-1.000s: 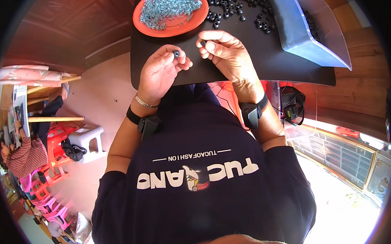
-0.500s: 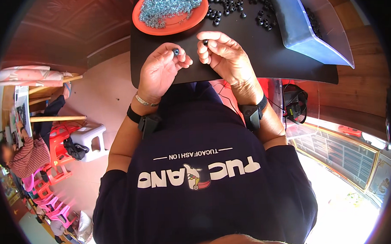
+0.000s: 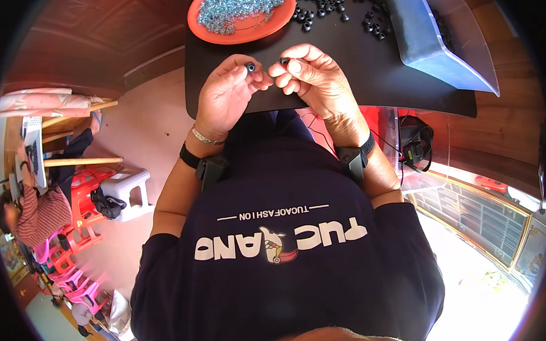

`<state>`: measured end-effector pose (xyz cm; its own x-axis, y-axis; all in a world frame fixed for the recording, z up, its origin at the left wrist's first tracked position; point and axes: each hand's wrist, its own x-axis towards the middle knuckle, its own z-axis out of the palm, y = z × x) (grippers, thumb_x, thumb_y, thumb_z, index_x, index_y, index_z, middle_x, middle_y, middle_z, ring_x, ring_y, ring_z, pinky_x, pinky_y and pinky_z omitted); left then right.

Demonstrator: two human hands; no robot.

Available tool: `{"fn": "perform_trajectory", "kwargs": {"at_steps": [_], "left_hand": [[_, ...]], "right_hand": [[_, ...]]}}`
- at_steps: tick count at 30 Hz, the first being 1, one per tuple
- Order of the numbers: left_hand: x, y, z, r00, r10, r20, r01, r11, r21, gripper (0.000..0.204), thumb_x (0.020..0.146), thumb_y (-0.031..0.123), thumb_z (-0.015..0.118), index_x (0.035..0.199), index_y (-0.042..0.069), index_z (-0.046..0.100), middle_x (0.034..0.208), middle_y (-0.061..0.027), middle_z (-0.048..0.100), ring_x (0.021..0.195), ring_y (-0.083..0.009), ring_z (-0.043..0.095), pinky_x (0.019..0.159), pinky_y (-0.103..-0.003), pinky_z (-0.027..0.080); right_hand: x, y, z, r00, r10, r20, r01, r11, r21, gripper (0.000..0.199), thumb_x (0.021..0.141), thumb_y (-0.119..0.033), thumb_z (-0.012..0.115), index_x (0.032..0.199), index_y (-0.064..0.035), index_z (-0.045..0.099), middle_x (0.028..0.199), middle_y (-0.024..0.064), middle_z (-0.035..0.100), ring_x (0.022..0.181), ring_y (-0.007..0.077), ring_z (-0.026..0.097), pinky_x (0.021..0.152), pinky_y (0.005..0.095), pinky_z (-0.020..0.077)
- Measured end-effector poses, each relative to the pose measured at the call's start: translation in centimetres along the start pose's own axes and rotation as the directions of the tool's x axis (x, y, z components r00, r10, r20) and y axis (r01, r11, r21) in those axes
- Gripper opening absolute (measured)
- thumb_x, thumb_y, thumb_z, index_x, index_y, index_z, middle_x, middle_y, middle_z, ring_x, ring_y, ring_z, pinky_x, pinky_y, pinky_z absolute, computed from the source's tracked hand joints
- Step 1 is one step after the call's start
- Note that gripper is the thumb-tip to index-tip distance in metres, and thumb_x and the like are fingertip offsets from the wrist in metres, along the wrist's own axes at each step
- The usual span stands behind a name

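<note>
Between the thumb and fingers of my left hand [image 3: 222,100] is a small black knob [image 3: 251,68], its round end showing a pale ring around the hole. My right hand [image 3: 319,81] pinches another small black piece [image 3: 285,60], mostly covered by the fingertips. Both hands are raised over the near edge of the black table [image 3: 365,65], with their fingers almost meeting. Beyond them, an orange plate [image 3: 267,31] carries a heap of small silvery metal parts [image 3: 234,9]. Several loose black knobs [image 3: 307,18] are scattered to the right of the plate.
At the right of the table, a translucent bluish bin [image 3: 425,42] lies with its opening facing right, more black parts behind its wall. A person in a striped top [image 3: 43,214] sits far left, near red stools [image 3: 84,201] and a white stool [image 3: 129,193].
My hands have come closer together, the right moving slightly left and the left slightly right. Each still pinches its small black piece. The whole view has shifted a little.
</note>
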<state>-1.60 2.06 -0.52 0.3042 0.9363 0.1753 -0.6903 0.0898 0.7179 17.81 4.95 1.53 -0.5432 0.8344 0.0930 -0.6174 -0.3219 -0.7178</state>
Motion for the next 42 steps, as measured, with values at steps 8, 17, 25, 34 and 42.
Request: {"fn": "perform_trajectory", "kwargs": {"at_steps": [8, 17, 25, 34, 42], "left_hand": [[0.1, -0.4, 0.2, 0.999, 0.021, -0.026, -0.022, 0.999, -0.04, 0.023, 0.094, 0.016, 0.046, 0.107, 0.0, 0.054, 0.097, -0.008, 0.057, 0.093, -0.0206, 0.058, 0.086, -0.035, 0.045], [-0.1, -0.3, 0.4, 0.999, 0.034, -0.02, -0.034, 0.999, -0.01, 0.021, 0.094, 0.014, 0.046, 0.106, -0.001, 0.054, 0.095, -0.0072, 0.057, 0.091, -0.0171, 0.056, 0.087, -0.034, 0.044], [-0.3, -0.1, 0.9, 0.999, 0.004, -0.042, 0.001, 0.994, 0.105, 0.021, 0.093, 0.014, 0.047, 0.105, -0.001, 0.053, 0.095, -0.006, 0.057, 0.09, -0.0132, 0.052, 0.085, -0.03, 0.041], [-0.4, 0.0, 1.3, 0.999, -0.01, -0.044, 0.017, 0.988, 0.151, 0.02, 0.091, 0.014, 0.049, 0.104, -0.001, 0.054, 0.093, -0.0051, 0.056, 0.089, -0.0126, 0.051, 0.084, -0.028, 0.041], [-0.4, -0.2, 1.1, 0.999, 0.018, -0.037, -0.012, 0.987, 0.161, 0.022, 0.091, 0.013, 0.05, 0.107, -0.002, 0.054, 0.099, -0.0075, 0.058, 0.092, -0.0143, 0.054, 0.085, -0.03, 0.043]], "right_hand": [[-0.2, 1.7, 0.7, 0.988, 0.01, -0.153, -0.005, 1.0, 0.028, 0.015, 0.089, -0.008, 0.06, 0.101, 0.0008, 0.063, 0.091, 0.0139, 0.067, 0.072, 0.016, 0.063, 0.062, 0.0257, 0.0522], [-0.4, 1.3, 2.6, 0.974, -0.027, -0.227, -0.027, 0.972, -0.233, 0.015, 0.084, -0.008, 0.067, 0.098, -0.0025, 0.066, 0.081, 0.0043, 0.066, 0.064, 0.0079, 0.054, 0.057, 0.0213, 0.044], [-0.7, 1.7, 2.2, 0.979, -0.128, -0.155, 0.047, 0.895, -0.444, 0.011, 0.084, -0.01, 0.068, 0.094, -0.0064, 0.069, 0.084, 0.0008, 0.069, 0.071, 0.0031, 0.058, 0.056, 0.0171, 0.0412], [-0.7, 1.2, 2.9, 0.976, -0.194, -0.102, 0.115, 0.848, -0.518, 0.011, 0.083, -0.005, 0.068, 0.094, -0.0051, 0.068, 0.082, 0.0029, 0.068, 0.07, 0.0046, 0.058, 0.057, 0.0179, 0.0416], [-0.8, 1.3, 2.9, 0.973, -0.196, -0.125, 0.112, 0.867, -0.485, 0.011, 0.082, -0.006, 0.069, 0.093, -0.0051, 0.068, 0.08, 0.0018, 0.067, 0.067, 0.0044, 0.056, 0.057, 0.0177, 0.0417]]}}
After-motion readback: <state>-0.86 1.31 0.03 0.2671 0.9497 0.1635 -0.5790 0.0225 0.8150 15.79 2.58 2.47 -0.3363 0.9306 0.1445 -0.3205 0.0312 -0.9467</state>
